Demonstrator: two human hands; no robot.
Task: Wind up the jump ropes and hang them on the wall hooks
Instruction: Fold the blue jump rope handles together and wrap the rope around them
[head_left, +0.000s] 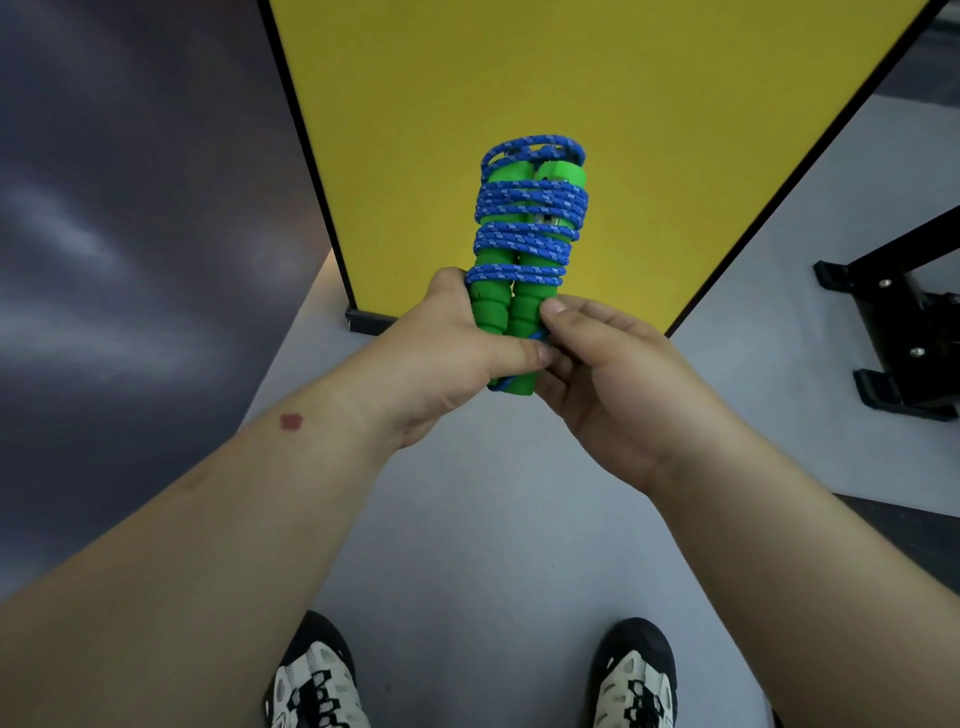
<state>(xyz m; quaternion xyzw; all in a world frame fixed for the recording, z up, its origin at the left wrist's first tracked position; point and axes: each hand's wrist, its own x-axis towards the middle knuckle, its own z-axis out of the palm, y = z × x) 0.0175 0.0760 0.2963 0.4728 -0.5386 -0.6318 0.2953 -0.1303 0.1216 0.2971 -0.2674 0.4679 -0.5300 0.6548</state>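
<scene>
A jump rope (524, 244) with two green foam handles held side by side stands upright in front of me, its blue speckled cord wound in several turns around both handles. My left hand (447, 358) grips the lower part of the handles, thumb across the front. My right hand (608, 374) pinches the bottom of the handles and a bit of blue cord there with thumb and fingers. No wall hooks are in view.
A yellow panel (571, 78) with a black frame stands straight ahead on a grey floor (493, 519). A dark wall (130, 208) runs along the left. A black metal stand base (904, 332) sits at the right. My two shoes (317, 680) show at the bottom.
</scene>
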